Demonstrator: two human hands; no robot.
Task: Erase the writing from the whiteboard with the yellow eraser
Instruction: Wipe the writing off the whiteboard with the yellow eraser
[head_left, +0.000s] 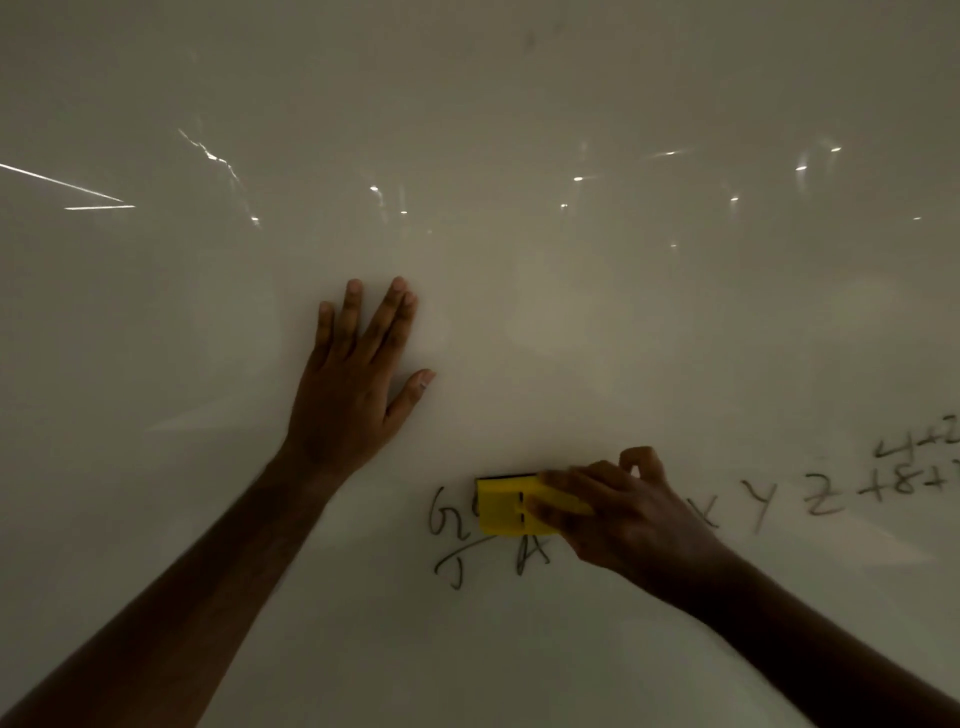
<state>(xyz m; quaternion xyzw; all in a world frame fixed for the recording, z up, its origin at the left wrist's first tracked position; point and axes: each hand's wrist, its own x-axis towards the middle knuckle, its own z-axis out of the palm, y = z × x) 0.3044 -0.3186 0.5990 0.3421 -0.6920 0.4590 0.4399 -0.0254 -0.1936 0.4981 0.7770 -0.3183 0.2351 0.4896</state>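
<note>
The whiteboard (519, 130) fills the whole view. My right hand (623, 514) grips the yellow eraser (504, 512) and presses it flat on the board, over dark handwriting. Letters show to the eraser's left (447, 512) and below it (530, 556). More writing, "X Y Z" and numbers (821, 499), runs to the right of my hand toward the frame's edge. My left hand (353, 384) lies flat on the board with its fingers spread, above and left of the eraser, holding nothing.
The upper board carries only reflected light streaks (218, 161) and bright spots. The scene is dim. No board edge or tray is in view.
</note>
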